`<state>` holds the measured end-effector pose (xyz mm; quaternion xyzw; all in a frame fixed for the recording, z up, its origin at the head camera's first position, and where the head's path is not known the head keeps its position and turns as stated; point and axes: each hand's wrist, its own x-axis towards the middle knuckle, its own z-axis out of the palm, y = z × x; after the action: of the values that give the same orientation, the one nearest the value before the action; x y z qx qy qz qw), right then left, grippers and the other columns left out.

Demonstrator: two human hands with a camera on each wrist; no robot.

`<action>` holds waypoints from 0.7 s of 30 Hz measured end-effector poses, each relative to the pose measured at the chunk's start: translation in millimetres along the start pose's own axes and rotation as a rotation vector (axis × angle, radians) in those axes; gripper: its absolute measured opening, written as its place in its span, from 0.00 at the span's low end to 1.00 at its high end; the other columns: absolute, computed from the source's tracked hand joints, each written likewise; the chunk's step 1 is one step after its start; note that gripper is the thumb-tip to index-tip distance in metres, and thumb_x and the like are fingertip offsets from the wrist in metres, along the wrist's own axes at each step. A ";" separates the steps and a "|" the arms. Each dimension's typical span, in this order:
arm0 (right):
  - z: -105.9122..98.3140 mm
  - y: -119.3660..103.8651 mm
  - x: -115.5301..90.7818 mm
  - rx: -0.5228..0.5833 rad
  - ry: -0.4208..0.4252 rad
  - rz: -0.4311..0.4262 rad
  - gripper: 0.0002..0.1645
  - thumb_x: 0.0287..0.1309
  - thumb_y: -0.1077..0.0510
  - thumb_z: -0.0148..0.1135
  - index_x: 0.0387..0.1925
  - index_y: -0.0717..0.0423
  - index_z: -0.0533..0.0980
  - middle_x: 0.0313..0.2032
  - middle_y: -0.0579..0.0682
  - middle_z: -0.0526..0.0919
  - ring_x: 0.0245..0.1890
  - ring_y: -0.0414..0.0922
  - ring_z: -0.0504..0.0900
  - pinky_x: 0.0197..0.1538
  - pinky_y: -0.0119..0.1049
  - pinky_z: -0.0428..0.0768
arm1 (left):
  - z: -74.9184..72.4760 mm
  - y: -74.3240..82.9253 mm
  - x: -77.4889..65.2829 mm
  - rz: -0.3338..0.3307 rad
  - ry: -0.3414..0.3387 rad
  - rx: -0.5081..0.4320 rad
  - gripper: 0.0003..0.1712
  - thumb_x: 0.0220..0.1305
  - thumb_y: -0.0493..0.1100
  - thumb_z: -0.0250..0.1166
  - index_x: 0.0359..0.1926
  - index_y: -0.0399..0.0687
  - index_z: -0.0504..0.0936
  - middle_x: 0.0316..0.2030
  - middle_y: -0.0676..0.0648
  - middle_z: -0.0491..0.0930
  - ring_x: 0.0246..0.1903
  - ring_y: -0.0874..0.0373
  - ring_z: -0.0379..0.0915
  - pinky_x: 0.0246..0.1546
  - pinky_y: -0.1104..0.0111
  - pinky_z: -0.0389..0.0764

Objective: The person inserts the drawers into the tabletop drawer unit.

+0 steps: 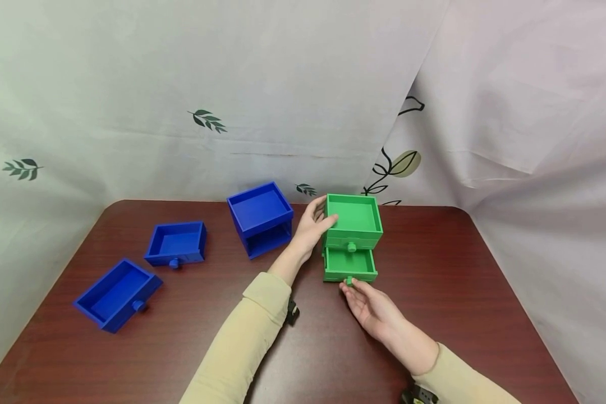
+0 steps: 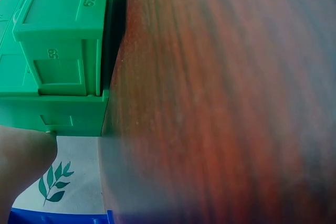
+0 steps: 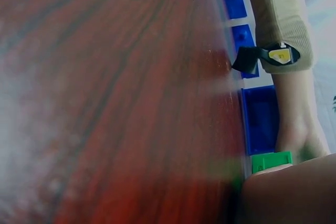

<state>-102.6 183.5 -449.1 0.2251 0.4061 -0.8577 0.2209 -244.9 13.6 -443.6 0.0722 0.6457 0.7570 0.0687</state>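
A small green two-drawer cabinet (image 1: 354,214) stands near the back of the table, its top a shallow tray. My left hand (image 1: 309,230) grips its upper left side, thumb over the top rim and the other fingers partly hidden along the side. The lower green drawer (image 1: 350,260) sticks out toward me, while the upper drawer sits in the cabinet. At the front of the lower drawer, my right hand (image 1: 376,310) pinches the round knob (image 1: 349,281) between thumb and fingertips. In the left wrist view, the cabinet's side (image 2: 55,116) shows beside part of the left hand.
Left of the green cabinet stands a blue cabinet (image 1: 260,210) with an open front slot. Two blue drawers with knobs lie farther left, one (image 1: 178,243) behind the other (image 1: 118,294). A white patterned cloth (image 1: 303,101) hangs behind the brown table (image 1: 485,314).
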 end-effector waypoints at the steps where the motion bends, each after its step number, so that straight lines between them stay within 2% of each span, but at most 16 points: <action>1: 0.5 -0.2 0.2 0.001 -0.001 0.002 0.16 0.83 0.63 0.47 0.39 0.55 0.80 0.37 0.47 0.90 0.40 0.34 0.90 0.50 0.19 0.86 | -0.1 0.4 -0.1 0.002 0.002 -0.003 0.41 0.73 0.37 0.65 0.81 0.43 0.60 0.80 0.37 0.61 0.82 0.42 0.53 0.86 0.55 0.56; 21: 10.3 -12.6 20.0 0.014 0.023 -0.028 0.05 0.83 0.62 0.49 0.51 0.59 0.72 0.38 0.50 0.90 0.41 0.37 0.91 0.55 0.23 0.87 | -1.4 -0.2 -0.2 -0.005 -0.022 -0.009 0.41 0.74 0.38 0.65 0.82 0.44 0.59 0.80 0.38 0.60 0.83 0.43 0.51 0.87 0.54 0.55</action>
<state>-127.8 178.6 -446.9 0.2309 0.4056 -0.8609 0.2025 -245.0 12.2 -444.0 0.0788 0.6418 0.7588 0.0780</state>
